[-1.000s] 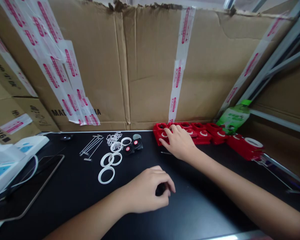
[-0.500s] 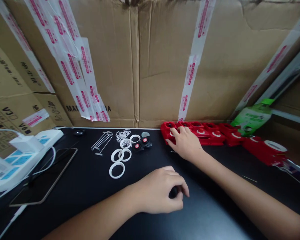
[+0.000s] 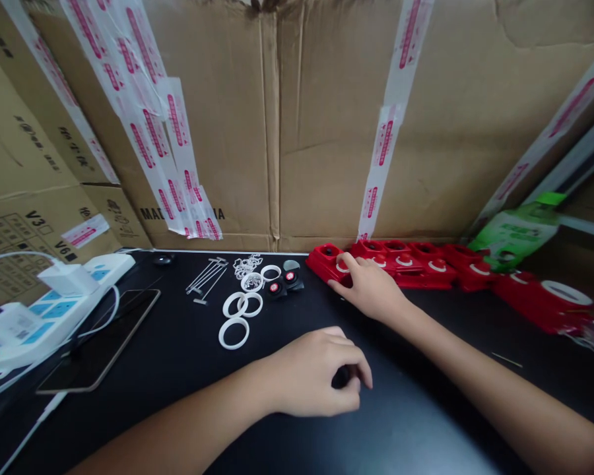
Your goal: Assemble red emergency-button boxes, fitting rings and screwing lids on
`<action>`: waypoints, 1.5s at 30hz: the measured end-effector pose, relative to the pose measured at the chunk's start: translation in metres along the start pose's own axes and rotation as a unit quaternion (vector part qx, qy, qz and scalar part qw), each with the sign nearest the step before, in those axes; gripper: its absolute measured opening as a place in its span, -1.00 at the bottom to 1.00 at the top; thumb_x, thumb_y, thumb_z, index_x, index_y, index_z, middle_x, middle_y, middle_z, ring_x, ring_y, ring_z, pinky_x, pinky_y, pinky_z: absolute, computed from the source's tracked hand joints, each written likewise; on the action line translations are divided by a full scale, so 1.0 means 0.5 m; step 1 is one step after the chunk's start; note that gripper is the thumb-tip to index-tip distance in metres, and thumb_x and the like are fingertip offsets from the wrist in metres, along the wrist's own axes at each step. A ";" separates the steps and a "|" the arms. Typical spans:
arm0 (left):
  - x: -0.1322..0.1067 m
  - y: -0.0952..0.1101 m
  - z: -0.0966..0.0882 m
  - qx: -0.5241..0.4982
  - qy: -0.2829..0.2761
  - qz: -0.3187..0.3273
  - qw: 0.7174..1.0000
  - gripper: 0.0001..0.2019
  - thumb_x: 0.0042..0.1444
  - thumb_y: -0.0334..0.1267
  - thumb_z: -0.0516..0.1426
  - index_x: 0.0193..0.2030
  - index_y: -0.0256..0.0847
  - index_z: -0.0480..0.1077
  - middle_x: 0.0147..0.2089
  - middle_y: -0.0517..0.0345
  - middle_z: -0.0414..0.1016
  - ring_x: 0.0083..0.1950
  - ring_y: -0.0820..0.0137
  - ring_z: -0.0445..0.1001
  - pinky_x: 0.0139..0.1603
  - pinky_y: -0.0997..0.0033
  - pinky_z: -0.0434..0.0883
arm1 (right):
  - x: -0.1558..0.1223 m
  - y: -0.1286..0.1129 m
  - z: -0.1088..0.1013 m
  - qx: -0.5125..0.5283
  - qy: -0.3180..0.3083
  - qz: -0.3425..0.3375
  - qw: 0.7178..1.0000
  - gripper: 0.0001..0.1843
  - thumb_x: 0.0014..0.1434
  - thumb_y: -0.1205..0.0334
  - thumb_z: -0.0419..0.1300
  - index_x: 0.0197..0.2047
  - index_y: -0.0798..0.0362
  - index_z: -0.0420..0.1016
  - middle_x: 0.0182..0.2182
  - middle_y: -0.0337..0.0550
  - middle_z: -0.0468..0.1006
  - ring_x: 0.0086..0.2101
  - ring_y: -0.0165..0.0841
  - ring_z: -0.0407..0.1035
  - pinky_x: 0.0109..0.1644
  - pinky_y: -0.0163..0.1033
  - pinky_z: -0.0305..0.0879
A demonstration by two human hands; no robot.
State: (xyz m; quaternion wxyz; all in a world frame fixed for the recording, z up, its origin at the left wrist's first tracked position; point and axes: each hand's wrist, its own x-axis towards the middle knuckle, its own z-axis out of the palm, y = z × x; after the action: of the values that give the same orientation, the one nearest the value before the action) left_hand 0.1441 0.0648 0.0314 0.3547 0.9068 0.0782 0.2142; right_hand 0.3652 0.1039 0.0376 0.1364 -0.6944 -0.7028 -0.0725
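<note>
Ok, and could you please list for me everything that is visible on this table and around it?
housings: one row, count unclear, red, back right of the table
rings: at least five, white, left of centre
pins: a few, metal, left of the rings
caps: two, black with red centres, right of the rings
power strip: one, white and blue, far left
phone: one, dark, beside the power strip
pouch: one, green, far right
boxes: several, brown, taped, behind the table
table: one, black
left hand: closed on a black part, front centre
right hand: on the leftmost housings
</note>
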 end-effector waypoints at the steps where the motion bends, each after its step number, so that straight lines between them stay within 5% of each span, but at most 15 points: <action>1: 0.000 0.000 0.000 0.001 -0.001 -0.002 1.000 -0.83 0.18 -0.51 0.23 -0.17 -0.28 0.65 -0.24 0.12 0.70 -0.14 0.34 0.56 0.05 0.45 0.51 | 0.001 0.004 -0.003 0.010 0.005 0.001 1.000 -0.51 0.43 -0.08 0.20 0.26 0.03 0.40 -0.05 0.14 0.65 0.00 0.09 0.54 0.03 0.07 0.44; 9: 0.007 0.005 -0.006 0.024 -0.034 -0.004 0.999 -0.84 0.16 -0.52 0.26 -0.19 -0.24 0.62 -0.23 0.16 0.71 -0.12 0.36 0.59 0.13 0.43 0.51 | -0.023 0.032 -0.104 0.091 0.066 -0.054 0.992 -0.53 0.43 -0.07 0.21 0.28 -0.06 0.34 0.16 0.05 0.59 0.14 0.04 0.44 0.21 0.10 0.40; 13: 0.004 0.023 0.001 0.112 -0.071 0.012 0.991 -0.90 0.17 -0.38 0.33 -0.17 -0.19 0.62 -0.22 0.18 0.65 -0.10 0.31 0.54 0.10 0.37 0.53 | -0.056 0.032 -0.145 0.174 -0.007 -0.113 0.978 -0.57 0.42 -0.09 0.24 0.22 -0.10 0.36 0.14 -0.02 0.55 0.07 -0.05 0.44 0.18 0.09 0.40; 18: -0.010 0.048 0.014 0.370 -0.061 0.195 0.906 -0.89 0.32 -0.35 0.23 -0.28 -0.23 0.51 -0.32 0.12 0.48 -0.28 0.26 0.40 -0.33 0.23 0.38 | -0.107 0.001 -0.139 0.210 -0.112 -0.178 0.955 -0.67 0.44 0.09 0.22 0.20 -0.05 0.37 0.11 -0.01 0.50 0.06 -0.10 0.39 0.21 0.11 0.39; 22: -0.031 0.043 -0.053 0.399 -0.018 0.241 0.884 -0.79 0.35 -0.40 0.18 -0.36 -0.22 0.45 -0.40 0.17 0.39 -0.37 0.33 0.34 -0.42 0.25 0.24 | -0.128 -0.011 -0.127 0.208 -0.146 -0.189 0.949 -0.72 0.42 0.19 0.21 0.16 -0.05 0.37 0.16 0.00 0.48 0.10 -0.09 0.37 0.24 0.13 0.38; 24: -0.052 0.028 -0.117 0.397 0.029 0.203 0.895 -0.81 0.32 -0.40 0.14 -0.35 -0.22 0.47 -0.40 0.14 0.43 -0.37 0.31 0.35 -0.39 0.22 0.25 | -0.132 -0.010 -0.125 0.205 -0.157 -0.185 0.948 -0.71 0.42 0.19 0.20 0.17 -0.07 0.36 0.19 -0.01 0.47 0.13 -0.08 0.36 0.26 0.14 0.38; 28: -0.114 -0.020 -0.252 0.309 0.154 -0.059 0.937 -0.80 0.32 -0.45 0.07 -0.25 -0.16 0.48 -0.28 0.17 0.53 -0.23 0.36 0.47 -0.17 0.32 0.40 | -0.137 -0.005 -0.122 0.203 -0.172 -0.176 0.948 -0.73 0.46 0.11 0.16 0.18 -0.11 0.36 0.24 -0.03 0.45 0.19 -0.08 0.35 0.29 0.16 0.39; 31: -0.154 -0.055 -0.315 0.287 0.193 -0.155 0.925 -0.83 0.37 -0.36 0.06 -0.16 -0.17 0.48 -0.26 0.19 0.49 -0.32 0.41 0.43 -0.27 0.38 0.39 | -0.141 -0.004 -0.115 0.197 -0.169 -0.170 0.951 -0.72 0.47 0.08 0.14 0.19 -0.12 0.35 0.30 -0.01 0.41 0.24 -0.06 0.35 0.31 0.19 0.39; 34: -0.176 -0.080 -0.333 0.259 0.145 -0.237 0.925 -0.83 0.38 -0.15 0.15 -0.03 -0.15 0.48 -0.13 0.15 0.49 -0.27 0.40 0.47 -0.22 0.36 0.46 | -0.144 -0.003 -0.104 0.198 -0.159 -0.160 0.954 -0.68 0.46 0.01 0.16 0.21 -0.11 0.35 0.30 0.03 0.42 0.23 -0.03 0.39 0.31 0.20 0.42; 38: -0.187 -0.101 -0.322 0.231 0.054 -0.313 0.919 -0.48 0.22 0.15 0.31 0.16 -0.13 0.44 0.06 0.05 0.49 -0.09 0.27 0.53 -0.06 0.26 0.51 | -0.141 -0.001 -0.089 0.216 -0.133 -0.145 0.956 -0.60 0.48 -0.09 0.15 0.25 -0.10 0.35 0.25 0.04 0.49 0.20 -0.05 0.46 0.31 0.17 0.46; 45: -0.189 -0.110 -0.311 0.223 0.018 -0.323 0.919 -0.40 0.13 0.11 0.36 0.19 -0.19 0.46 0.00 0.05 0.53 -0.03 0.20 0.53 0.01 0.23 0.49 | -0.136 -0.001 -0.061 0.210 -0.079 -0.158 0.962 -0.55 0.49 -0.05 0.18 0.31 -0.05 0.33 0.24 0.08 0.51 0.20 -0.05 0.48 0.33 0.19 0.46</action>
State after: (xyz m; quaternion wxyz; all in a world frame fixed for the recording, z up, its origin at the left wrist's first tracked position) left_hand -0.0087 0.1723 0.0648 0.1913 0.8839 0.4190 0.0813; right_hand 0.3674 0.0303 0.0468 0.2097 -0.5335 -0.8119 0.1110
